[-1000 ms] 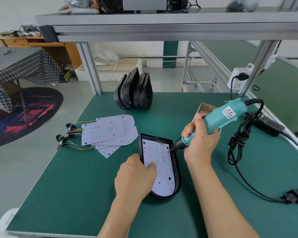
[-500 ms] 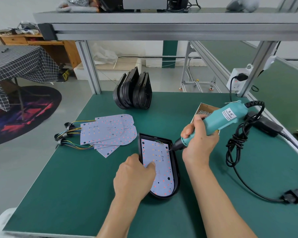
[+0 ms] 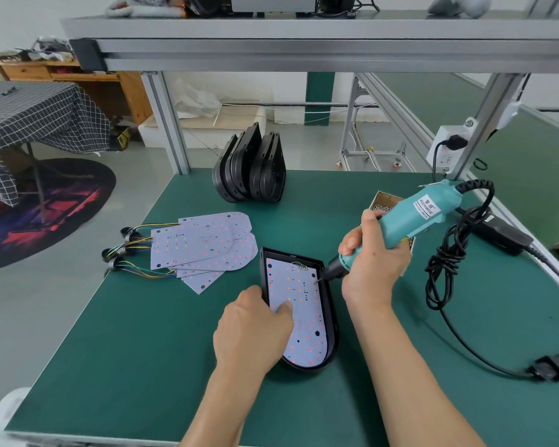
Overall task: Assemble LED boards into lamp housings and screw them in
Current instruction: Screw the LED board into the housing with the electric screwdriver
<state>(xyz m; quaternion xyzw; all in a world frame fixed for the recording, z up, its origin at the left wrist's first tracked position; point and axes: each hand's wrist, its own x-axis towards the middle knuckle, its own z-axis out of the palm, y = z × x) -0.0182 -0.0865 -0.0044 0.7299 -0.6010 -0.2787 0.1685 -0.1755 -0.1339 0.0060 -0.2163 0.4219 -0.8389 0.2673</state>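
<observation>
A black lamp housing (image 3: pixel 331 321) lies on the green table (image 3: pixel 149 350) in front of me with a pale LED board (image 3: pixel 299 298) seated inside it. My left hand (image 3: pixel 252 333) rests over the housing's left rim, and its fingers press down on the board. My right hand (image 3: pixel 373 262) grips a teal electric screwdriver (image 3: pixel 413 217). The screwdriver's black tip touches the board's upper right edge.
Several spare LED boards (image 3: pixel 207 246) with coloured wires are fanned out left of the housing. A stack of black housings (image 3: pixel 252 169) stands at the back. A cardboard screw box (image 3: pixel 383 204) sits behind my right hand. The screwdriver's black cable (image 3: pixel 449 262) loops on the right.
</observation>
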